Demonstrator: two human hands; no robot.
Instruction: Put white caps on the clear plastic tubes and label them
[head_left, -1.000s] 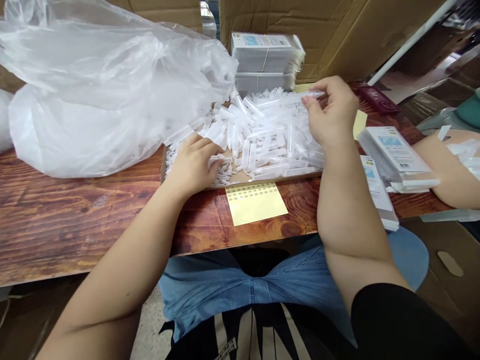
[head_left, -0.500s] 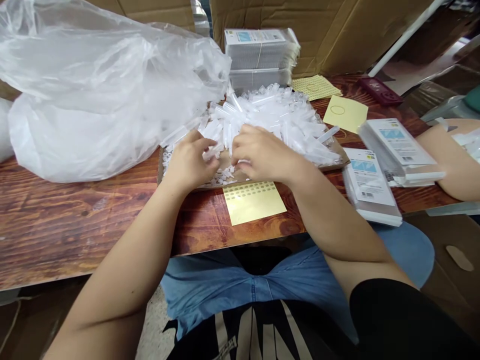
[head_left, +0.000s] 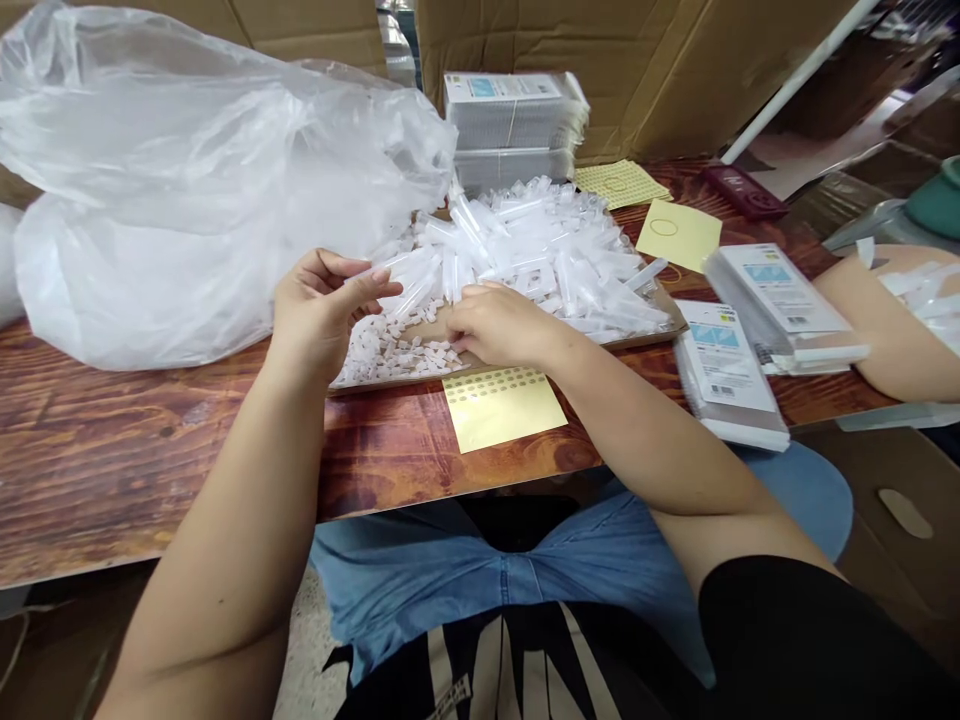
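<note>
My left hand (head_left: pixel 319 300) is raised over the left end of a shallow cardboard tray (head_left: pixel 431 328), thumb and forefinger pinched on a translucent plastic piece (head_left: pixel 366 272), mostly covered by the fingers. My right hand (head_left: pixel 499 325) rests low at the tray's front, fingertips curled together beside the small white plastic bits (head_left: pixel 397 352). What those fingertips hold, if anything, is hidden. Behind both hands a heap of clear plastic tubes (head_left: pixel 536 235) fills the tray. A yellow sticker sheet (head_left: pixel 506 415) lies partly under the tray's front edge.
A large clear plastic bag (head_left: pixel 187 200) bulges at left. Banded stacks of clear packages (head_left: pixel 510 120) stand behind the tray; more packages (head_left: pixel 727 370) lie at right. Yellow sheets (head_left: pixel 679 232), a dark red object (head_left: pixel 744 190) and another person's arm (head_left: pixel 862 310) are also at right.
My left hand has lifted and moved left, away from my right hand, uncovering the small white bits. My right hand has shifted slightly left and stays low in the tray.
</note>
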